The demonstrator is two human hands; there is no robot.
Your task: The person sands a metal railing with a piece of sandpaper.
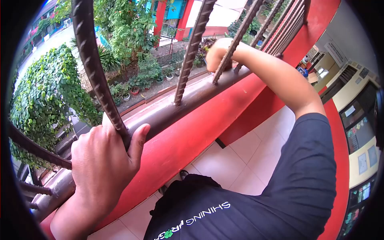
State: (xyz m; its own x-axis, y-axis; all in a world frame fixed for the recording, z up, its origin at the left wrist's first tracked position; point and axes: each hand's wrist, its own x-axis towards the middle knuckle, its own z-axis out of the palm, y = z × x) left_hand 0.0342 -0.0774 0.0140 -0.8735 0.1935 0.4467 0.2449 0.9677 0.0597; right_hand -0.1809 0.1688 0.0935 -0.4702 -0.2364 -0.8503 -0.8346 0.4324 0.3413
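Observation:
My left hand [102, 160] wraps over the brown round rail [156, 118], with the thumb on the near side beside a twisted vertical bar [94, 64]. Farther along the rail, my right hand [219, 53] reaches past another twisted bar [236, 38] to the outer side. Its fingers are curled and bent down toward the rail, slightly blurred. A small dark patch shows under them, but I cannot make out what they hold, if anything. The right forearm [276, 74] passes between the bars above the red wall.
A red ledge and wall [192, 140] runs under the rail. Pale floor tiles [228, 168] lie below. Outside are potted plants [134, 90] and a leafy vine [48, 84]. Along the right stands a corridor wall with windows [360, 132].

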